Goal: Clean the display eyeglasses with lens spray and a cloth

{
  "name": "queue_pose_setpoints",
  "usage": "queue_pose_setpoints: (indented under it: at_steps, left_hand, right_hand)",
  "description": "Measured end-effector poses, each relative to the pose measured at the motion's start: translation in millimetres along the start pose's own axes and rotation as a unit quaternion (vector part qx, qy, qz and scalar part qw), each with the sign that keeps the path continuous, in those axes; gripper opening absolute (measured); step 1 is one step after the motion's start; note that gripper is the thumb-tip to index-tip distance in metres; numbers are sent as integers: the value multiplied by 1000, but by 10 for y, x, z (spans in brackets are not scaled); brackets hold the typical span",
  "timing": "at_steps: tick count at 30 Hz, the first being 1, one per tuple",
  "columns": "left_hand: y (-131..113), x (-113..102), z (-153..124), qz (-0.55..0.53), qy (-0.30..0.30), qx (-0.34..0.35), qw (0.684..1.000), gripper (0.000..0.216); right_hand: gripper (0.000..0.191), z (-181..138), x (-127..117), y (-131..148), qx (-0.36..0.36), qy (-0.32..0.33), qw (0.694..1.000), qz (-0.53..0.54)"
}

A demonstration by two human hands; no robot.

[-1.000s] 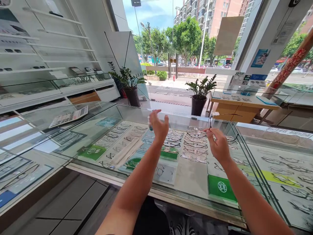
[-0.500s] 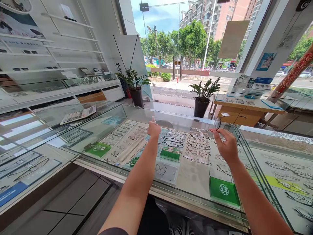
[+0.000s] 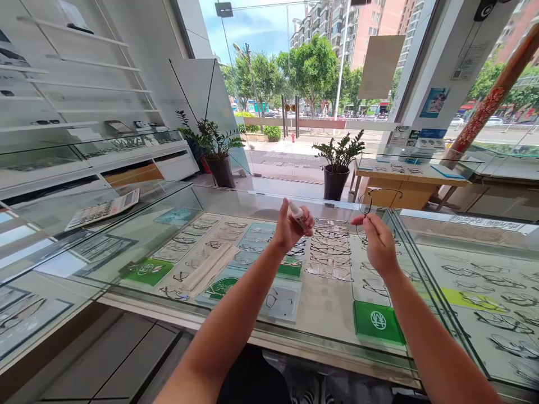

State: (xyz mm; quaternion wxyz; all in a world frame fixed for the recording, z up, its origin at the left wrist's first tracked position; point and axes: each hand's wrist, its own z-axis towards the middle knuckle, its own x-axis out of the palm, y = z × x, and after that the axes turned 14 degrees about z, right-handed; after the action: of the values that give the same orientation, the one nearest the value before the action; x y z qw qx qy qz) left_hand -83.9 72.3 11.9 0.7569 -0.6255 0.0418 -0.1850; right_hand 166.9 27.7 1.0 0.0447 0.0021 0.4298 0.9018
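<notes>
My left hand [image 3: 290, 229] is wrapped round a small white spray bottle [image 3: 297, 213], raised above the glass counter and tilted with its top toward the upper left. To its right, my right hand [image 3: 379, 242] pinches a pair of thin dark-rimmed eyeglasses [image 3: 365, 203] by the frame. One temple of the glasses sticks out to the right. A gap separates the bottle from the glasses. A folded pale cloth [image 3: 210, 269] lies on the counter, left of my left forearm. Beneath the glass, several rows of eyeglass frames [image 3: 330, 247] are laid out.
The glass display counter [image 3: 324, 314] spans the front, with green cards [image 3: 378, 321] inside. A calculator [image 3: 103, 210] rests at the left. Two potted plants [image 3: 337, 179] stand beyond, before the glass door. A wooden table [image 3: 404, 182] is at the back right.
My left hand has moved right with the spray bottle, which is now tilted and closer to the eyeglasses. My right hand still holds the glasses. The view has shifted slightly right.
</notes>
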Motion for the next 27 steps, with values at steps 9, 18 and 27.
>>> queue_pose_setpoints:
  at_steps: [9,18,27]
  left_hand:
    - [-16,168,-118,-14,97,-33,995,81]
    - [104,288,-134,236,-7,45,971,64]
    - [120,324,-148,290,3,58,955,61]
  right_hand:
    - [36,-45,90,90,43,39,997,47]
    - [35,-205,332,272,124,126,974,139]
    - [36,-228,378,257,126,135,972,149]
